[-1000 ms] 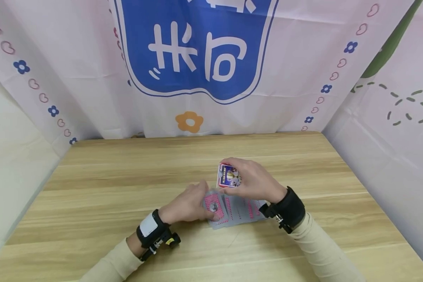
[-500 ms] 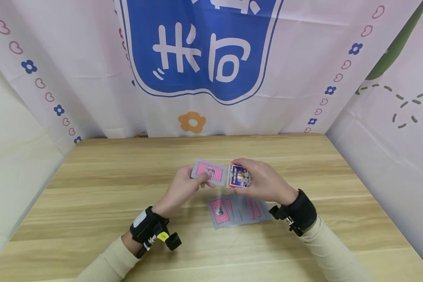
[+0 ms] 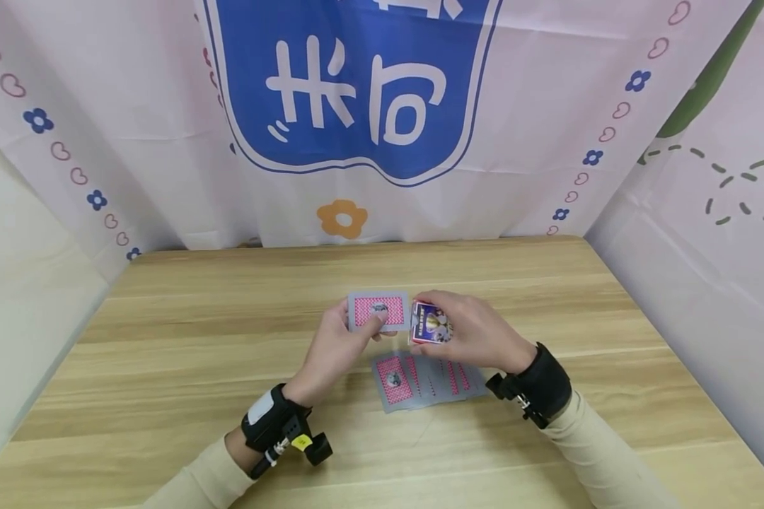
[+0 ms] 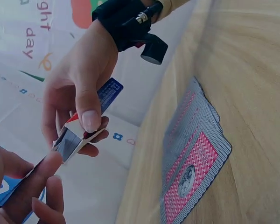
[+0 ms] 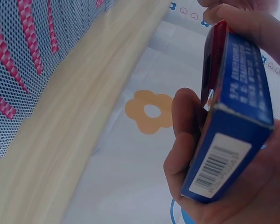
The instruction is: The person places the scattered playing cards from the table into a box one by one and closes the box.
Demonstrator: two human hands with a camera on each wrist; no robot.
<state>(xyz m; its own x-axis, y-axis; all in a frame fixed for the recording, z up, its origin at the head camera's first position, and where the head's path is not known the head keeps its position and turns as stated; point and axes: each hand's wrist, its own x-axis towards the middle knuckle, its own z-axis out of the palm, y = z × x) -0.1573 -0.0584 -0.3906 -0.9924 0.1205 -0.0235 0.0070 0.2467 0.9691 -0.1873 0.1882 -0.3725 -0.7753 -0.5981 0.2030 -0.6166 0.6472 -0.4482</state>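
My left hand pinches a playing card by its left part, thumb on top and fingers beneath. The card lies pink-patterned back up, its right edge right at the open end of a card box. My right hand grips that box, fingers and thumb around its sides. In the left wrist view the mouth of the box faces the left hand, with something grey showing inside. The right wrist view shows the blue box's barcode end. Below both hands, a fanned row of playing cards lies backs up.
The wooden table reaches back to a printed cloth hanging behind it. Pale cloth walls stand on both sides. Each wrist carries a black strap with a camera.
My left hand has lifted a card from the left end of the fanned row, up to the box mouth, and levelled it. My right hand has shifted slightly right with the box.
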